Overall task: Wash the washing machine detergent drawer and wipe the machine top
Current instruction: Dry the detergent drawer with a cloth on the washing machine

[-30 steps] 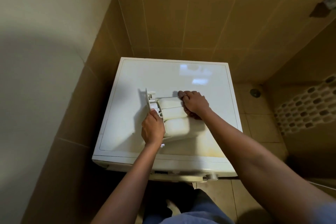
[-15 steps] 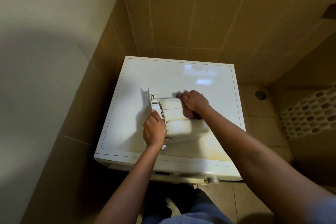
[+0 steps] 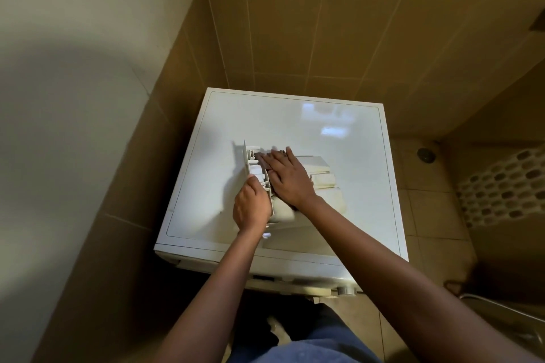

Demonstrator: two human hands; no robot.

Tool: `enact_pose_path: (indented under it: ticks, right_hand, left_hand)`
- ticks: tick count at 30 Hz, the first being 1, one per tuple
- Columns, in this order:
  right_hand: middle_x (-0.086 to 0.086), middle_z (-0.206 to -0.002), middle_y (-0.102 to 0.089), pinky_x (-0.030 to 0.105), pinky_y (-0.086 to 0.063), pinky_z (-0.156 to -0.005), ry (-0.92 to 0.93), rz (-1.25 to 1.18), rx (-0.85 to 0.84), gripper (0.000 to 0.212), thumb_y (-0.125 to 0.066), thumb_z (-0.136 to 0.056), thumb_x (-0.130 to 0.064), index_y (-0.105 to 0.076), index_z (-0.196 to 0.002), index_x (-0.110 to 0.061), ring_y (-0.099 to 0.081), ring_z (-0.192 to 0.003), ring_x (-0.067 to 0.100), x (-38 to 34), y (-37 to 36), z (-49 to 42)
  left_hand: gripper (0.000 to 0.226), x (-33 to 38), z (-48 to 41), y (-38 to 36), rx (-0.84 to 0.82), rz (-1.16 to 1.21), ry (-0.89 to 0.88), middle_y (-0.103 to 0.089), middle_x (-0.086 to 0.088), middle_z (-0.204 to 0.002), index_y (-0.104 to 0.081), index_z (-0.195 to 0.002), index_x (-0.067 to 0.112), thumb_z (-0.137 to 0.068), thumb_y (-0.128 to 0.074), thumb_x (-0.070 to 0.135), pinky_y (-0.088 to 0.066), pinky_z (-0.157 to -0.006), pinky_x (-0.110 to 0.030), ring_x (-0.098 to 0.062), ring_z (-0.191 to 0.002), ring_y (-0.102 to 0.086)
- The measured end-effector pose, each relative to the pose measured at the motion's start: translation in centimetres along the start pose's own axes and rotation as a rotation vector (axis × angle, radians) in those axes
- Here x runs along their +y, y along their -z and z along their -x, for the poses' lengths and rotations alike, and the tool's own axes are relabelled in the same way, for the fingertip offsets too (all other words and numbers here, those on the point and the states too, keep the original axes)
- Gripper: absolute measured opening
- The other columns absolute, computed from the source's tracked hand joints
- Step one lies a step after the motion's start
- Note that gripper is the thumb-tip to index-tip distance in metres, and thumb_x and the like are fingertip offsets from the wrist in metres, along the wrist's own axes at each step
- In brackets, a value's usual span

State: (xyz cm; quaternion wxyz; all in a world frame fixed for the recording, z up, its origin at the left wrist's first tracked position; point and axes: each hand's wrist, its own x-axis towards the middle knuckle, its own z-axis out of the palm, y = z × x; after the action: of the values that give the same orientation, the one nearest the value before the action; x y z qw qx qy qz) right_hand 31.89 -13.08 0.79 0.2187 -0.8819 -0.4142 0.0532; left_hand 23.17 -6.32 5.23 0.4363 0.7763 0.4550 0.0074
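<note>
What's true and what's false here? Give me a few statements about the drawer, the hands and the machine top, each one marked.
1. The detergent drawer lies on the machine top. True.
2. The left hand grips the drawer's front panel. True.
3. The right hand hangs clear of the drawer. False: it lies on the drawer with its fingers straight.
4. The wall tiles behind the machine are blue. False: they are brown.

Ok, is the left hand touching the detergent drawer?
Touching. Head view: the left hand grips the detergent drawer at its front panel, fingers curled over the edge.
</note>
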Motion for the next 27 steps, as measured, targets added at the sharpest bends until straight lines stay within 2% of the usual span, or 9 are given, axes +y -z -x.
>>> enact_pose_path:
  ticks: [4,8,12,17,19,21,25,27]
  right_hand:
    - [0.011,-0.143,-0.048,0.027,-0.004,-0.120,-0.092,-0.066,0.030,0.059,-0.026,-0.089,-0.032,-0.048,-0.138,-0.010,-0.035,-0.139,0.021,0.3,0.0,2.3]
    - [0.011,-0.139,-0.052,0.022,-0.006,-0.119,-0.092,-0.123,0.142,0.047,-0.046,-0.088,-0.025,-0.056,-0.131,-0.008,-0.036,-0.138,0.023,-0.8,0.1,5.3]
    - [0.009,-0.142,-0.049,0.037,-0.023,-0.116,-0.063,-0.027,0.195,0.046,-0.048,-0.089,-0.029,-0.057,-0.131,-0.010,-0.033,-0.139,0.026,-0.9,-0.8,8.9]
    - [0.008,-0.149,-0.039,0.042,-0.024,-0.115,0.058,0.197,0.090,0.045,-0.039,-0.097,-0.031,-0.047,-0.139,-0.015,-0.027,-0.142,0.030,1.1,-1.0,12.3]
    - [0.008,-0.148,-0.041,0.039,-0.019,-0.116,-0.009,0.247,0.103,0.049,-0.027,-0.100,-0.038,-0.047,-0.139,-0.014,-0.029,-0.141,0.029,2.6,-0.2,12.8]
    - [0.010,-0.147,-0.043,0.038,-0.013,-0.116,-0.149,0.240,0.133,0.052,-0.027,-0.098,-0.038,-0.046,-0.140,-0.013,-0.028,-0.141,0.029,3.7,0.6,12.5]
    - [0.013,-0.140,-0.049,0.042,-0.017,-0.113,-0.357,0.053,0.212,0.047,-0.032,-0.091,-0.026,-0.053,-0.130,-0.010,-0.028,-0.140,0.038,2.5,0.4,10.1]
    - [0.013,-0.139,-0.050,0.044,-0.021,-0.114,-0.431,-0.071,0.261,0.044,-0.031,-0.092,-0.025,-0.055,-0.126,-0.010,-0.027,-0.140,0.037,1.5,-0.2,8.8]
  left_hand:
    - [0.039,-0.1,0.0,-0.1,-0.001,-0.012,0.007,-0.056,-0.021,-0.132,-0.049,-0.120,0.003,-0.104,-0.016,0.015,-0.040,-0.089,-0.037,-0.035,-0.121,-0.051]
    - [0.044,-0.1,-0.1,0.0,-0.003,0.005,0.023,-0.056,-0.019,-0.133,-0.053,-0.121,0.004,-0.104,-0.016,0.021,-0.038,-0.092,-0.037,-0.035,-0.123,-0.050]
    - [0.052,-0.1,0.0,-0.1,0.016,0.040,0.049,-0.057,-0.019,-0.133,-0.058,-0.123,0.004,-0.105,-0.017,0.030,-0.037,-0.095,-0.037,-0.034,-0.123,-0.051]
    - [0.054,-0.3,0.1,-0.1,0.030,0.041,0.024,-0.061,-0.022,-0.124,-0.062,-0.113,0.001,-0.104,-0.017,0.031,-0.039,-0.086,-0.037,-0.037,-0.115,-0.054]
    - [0.056,-0.4,0.1,-0.1,0.026,0.042,0.010,-0.062,-0.022,-0.121,-0.063,-0.109,0.000,-0.104,-0.017,0.031,-0.038,-0.081,-0.035,-0.037,-0.112,-0.056]
    - [0.056,-0.5,0.1,0.0,0.016,0.048,0.007,-0.064,-0.022,-0.117,-0.064,-0.103,0.000,-0.104,-0.017,0.031,-0.036,-0.078,-0.033,-0.036,-0.109,-0.057]
    - [0.056,-0.7,0.0,0.0,0.010,0.066,0.003,-0.066,-0.021,-0.110,-0.063,-0.093,0.002,-0.103,-0.017,0.032,-0.036,-0.077,-0.033,-0.036,-0.104,-0.059]
    - [0.057,-0.8,0.0,-0.1,0.004,0.069,0.012,-0.067,-0.020,-0.109,-0.063,-0.092,0.003,-0.103,-0.016,0.034,-0.038,-0.079,-0.034,-0.036,-0.104,-0.059]
